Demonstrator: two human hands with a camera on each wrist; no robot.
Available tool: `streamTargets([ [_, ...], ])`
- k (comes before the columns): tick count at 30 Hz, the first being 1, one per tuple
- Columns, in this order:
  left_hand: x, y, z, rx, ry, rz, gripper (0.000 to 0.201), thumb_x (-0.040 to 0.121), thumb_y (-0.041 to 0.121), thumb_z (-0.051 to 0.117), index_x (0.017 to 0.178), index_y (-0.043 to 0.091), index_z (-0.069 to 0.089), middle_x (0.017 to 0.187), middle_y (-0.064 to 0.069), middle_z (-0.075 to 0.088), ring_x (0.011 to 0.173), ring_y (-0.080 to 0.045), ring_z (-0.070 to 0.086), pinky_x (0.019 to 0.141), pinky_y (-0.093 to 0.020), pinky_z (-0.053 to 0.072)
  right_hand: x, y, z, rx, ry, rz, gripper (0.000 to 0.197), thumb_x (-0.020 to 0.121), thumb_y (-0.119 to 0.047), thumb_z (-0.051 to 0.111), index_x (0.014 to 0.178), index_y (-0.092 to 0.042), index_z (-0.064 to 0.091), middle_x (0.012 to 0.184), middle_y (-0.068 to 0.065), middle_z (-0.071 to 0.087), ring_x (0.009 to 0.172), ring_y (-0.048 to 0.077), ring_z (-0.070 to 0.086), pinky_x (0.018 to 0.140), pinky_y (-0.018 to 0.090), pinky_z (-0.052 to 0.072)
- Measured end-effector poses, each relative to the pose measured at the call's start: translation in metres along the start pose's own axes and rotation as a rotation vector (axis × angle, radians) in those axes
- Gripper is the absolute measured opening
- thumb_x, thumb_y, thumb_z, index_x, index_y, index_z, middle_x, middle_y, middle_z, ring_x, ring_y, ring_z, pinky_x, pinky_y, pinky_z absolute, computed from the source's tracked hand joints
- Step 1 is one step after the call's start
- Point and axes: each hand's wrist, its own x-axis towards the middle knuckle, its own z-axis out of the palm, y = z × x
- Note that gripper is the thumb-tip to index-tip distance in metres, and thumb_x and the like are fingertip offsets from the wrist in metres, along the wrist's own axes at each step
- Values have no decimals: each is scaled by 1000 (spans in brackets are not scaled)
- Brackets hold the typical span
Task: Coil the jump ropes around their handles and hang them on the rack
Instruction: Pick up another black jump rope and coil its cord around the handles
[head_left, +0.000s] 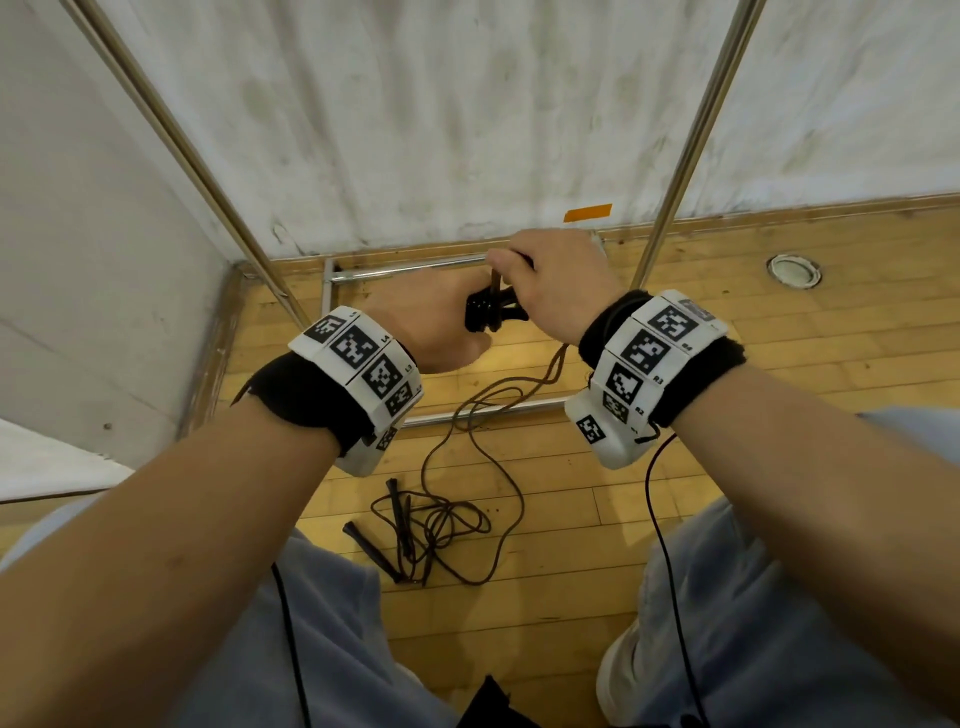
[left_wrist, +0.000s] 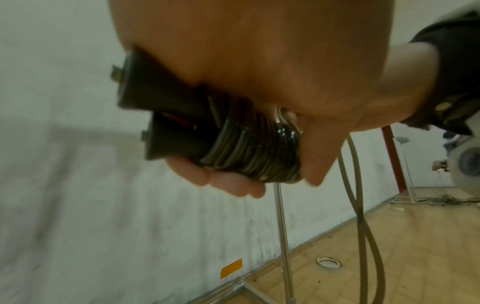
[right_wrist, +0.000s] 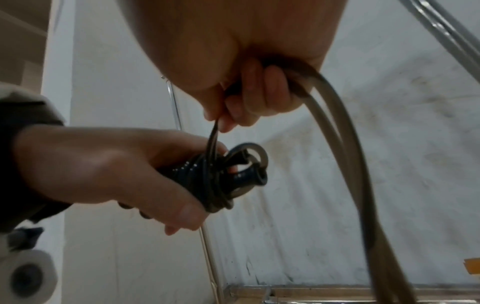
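Note:
My left hand (head_left: 441, 322) grips two black jump-rope handles (left_wrist: 166, 123) held side by side, with dark rope coils (left_wrist: 249, 150) wound round them. Just above it, my right hand (head_left: 550, 280) pinches the doubled brown rope (right_wrist: 214, 133) and holds it taut over the coils (right_wrist: 207, 174). The loose rope (head_left: 498, 410) drops from the right hand to the floor in loops. A second jump rope (head_left: 415, 530) with black handles lies tangled on the floor between my legs. The metal rack (head_left: 685, 140) stands ahead, its uprights on both sides of my hands.
The rack's base bars (head_left: 410, 267) rest on the wooden floor (head_left: 779, 353) against a white wall (head_left: 467, 104). An orange tape strip (head_left: 587, 212) marks the wall foot. A round floor fitting (head_left: 795, 270) sits at right. My legs (head_left: 779, 623) frame the floor rope.

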Motion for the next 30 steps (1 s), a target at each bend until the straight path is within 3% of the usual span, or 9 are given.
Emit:
streamTargets([
  [3, -3, 7, -2, -39, 64, 55, 46, 77, 69, 54, 102, 31, 54, 79, 12, 61, 69, -13, 58, 51, -24, 39, 4, 4, -4, 79, 33, 64, 40, 96, -36, 44, 74, -7, 62, 60, -4, 48, 56, 9, 44, 53, 23, 30],
  [10, -11, 6, -7, -194, 197, 103, 25, 85, 52, 54, 99, 33, 60, 68, 19, 55, 64, -8, 55, 50, -20, 34, 6, 10, -14, 546, -1, 263, 36, 90, -41, 58, 66, -15, 67, 35, -13, 38, 34, 2, 38, 40, 7, 28],
  [13, -15, 7, -13, -251, 228, 107, 26, 84, 49, 55, 106, 36, 60, 72, 18, 59, 67, -6, 55, 54, -18, 37, 9, 12, -13, 726, -38, 330, 43, 86, -43, 62, 72, -2, 66, 59, 10, 42, 52, 21, 41, 56, 26, 38],
  [15, -18, 7, -18, -322, 254, 107, 27, 81, 49, 55, 106, 39, 59, 68, 22, 58, 63, 0, 54, 54, -17, 36, 10, 10, -12, 825, -54, 363, 38, 85, -42, 64, 70, -7, 67, 72, 16, 50, 65, 27, 47, 64, 37, 43],
  [18, -21, 8, -23, -437, 287, 77, 25, 78, 50, 55, 100, 39, 60, 66, 22, 55, 62, 5, 54, 54, -17, 36, 9, 8, -10, 967, -69, 391, 32, 86, -38, 64, 62, -17, 62, 61, 3, 55, 52, 15, 46, 47, 23, 37],
  [21, -21, 12, -25, -572, 302, 31, 19, 78, 49, 56, 91, 34, 57, 70, 12, 60, 65, -2, 57, 57, -29, 45, 6, 3, -8, 1109, -30, 364, 20, 90, -26, 58, 73, -18, 63, 60, 0, 49, 45, 10, 38, 39, 19, 31],
  [25, -20, 12, -30, -630, 337, -12, 31, 81, 47, 52, 95, 20, 54, 80, -5, 65, 68, -24, 62, 65, -48, 53, 2, -7, -1, 927, 86, 319, 32, 92, -5, 44, 74, -24, 62, 44, -12, 43, 39, 7, 33, 39, 19, 28],
  [28, -18, 7, -34, -603, 354, -45, 41, 83, 48, 50, 105, 14, 50, 84, -9, 65, 69, -28, 62, 67, -49, 52, -5, -13, 7, 582, 93, 155, 35, 94, -9, 42, 65, -27, 49, 54, -11, 44, 46, 5, 36, 47, 21, 29],
  [30, -18, 7, -34, -585, 337, -44, 41, 85, 46, 50, 110, 14, 48, 85, -8, 65, 69, -27, 62, 68, -48, 52, -7, -14, 10, 439, 64, 119, 30, 94, -12, 44, 68, -24, 52, 65, -7, 51, 56, 8, 44, 52, 21, 31],
])
